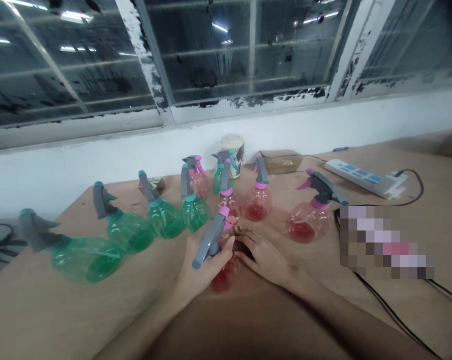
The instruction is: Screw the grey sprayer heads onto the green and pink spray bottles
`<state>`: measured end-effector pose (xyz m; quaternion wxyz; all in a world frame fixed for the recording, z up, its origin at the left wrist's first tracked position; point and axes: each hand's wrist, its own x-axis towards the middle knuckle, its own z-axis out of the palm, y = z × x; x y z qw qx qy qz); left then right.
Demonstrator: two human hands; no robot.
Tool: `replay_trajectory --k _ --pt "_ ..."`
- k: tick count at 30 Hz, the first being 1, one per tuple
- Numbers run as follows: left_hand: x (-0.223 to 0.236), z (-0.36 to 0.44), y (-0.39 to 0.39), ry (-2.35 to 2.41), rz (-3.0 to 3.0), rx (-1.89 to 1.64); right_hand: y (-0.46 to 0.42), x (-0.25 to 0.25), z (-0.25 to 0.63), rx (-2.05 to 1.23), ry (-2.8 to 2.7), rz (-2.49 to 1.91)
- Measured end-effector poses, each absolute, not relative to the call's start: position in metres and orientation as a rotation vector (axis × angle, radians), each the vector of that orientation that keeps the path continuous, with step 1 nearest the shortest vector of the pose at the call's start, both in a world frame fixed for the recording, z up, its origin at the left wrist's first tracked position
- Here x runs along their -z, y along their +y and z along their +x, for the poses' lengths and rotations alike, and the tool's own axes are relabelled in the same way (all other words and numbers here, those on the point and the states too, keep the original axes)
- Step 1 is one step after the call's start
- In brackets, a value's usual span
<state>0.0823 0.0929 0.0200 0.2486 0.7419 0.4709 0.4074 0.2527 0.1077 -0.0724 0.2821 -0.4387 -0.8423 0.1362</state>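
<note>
A clear pink spray bottle (222, 278) with red liquid in its base stands on the table close in front of me. Its grey and pink spray head (211, 238) tilts up between my hands. My left hand (200, 260) is closed round the neck, thumb across the near side. From the other side my right hand (265, 257) curls its fingers against the bottle; the exact contact is partly hidden. Just beyond stand more pink bottles, one behind the hands (229, 200) and one to its right (257, 204). Farther right a pink bottle (307, 221) leans.
Several green spray bottles (165, 220) line the left side, the nearest one (86, 260) tilted. Behind are a white tub (233, 145), a brown package (281, 162) and a power strip (361, 176). Black cables (387, 306) cross the right side. A windowed wall (195, 131) borders the table.
</note>
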Motion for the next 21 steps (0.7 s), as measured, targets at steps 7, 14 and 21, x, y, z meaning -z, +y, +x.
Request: replay_trajectory --k 7,14,21 --pt "-0.0211 0.0822 0.0943 1.267 2.039 -1.125 0.1082 0.071 0.2526 -0.37 -2.253 -1.146" --pt "-0.0262 0.0846 0.0935 1.273 2.053 -1.136 0.1084 0.073 0.2525 -0.364 -2.233 -1.139" --pt "-0.0191 0.083 0.095 1.285 2.062 -1.143 0.108 0.0723 0.2528 -0.357 -2.25 -1.14"
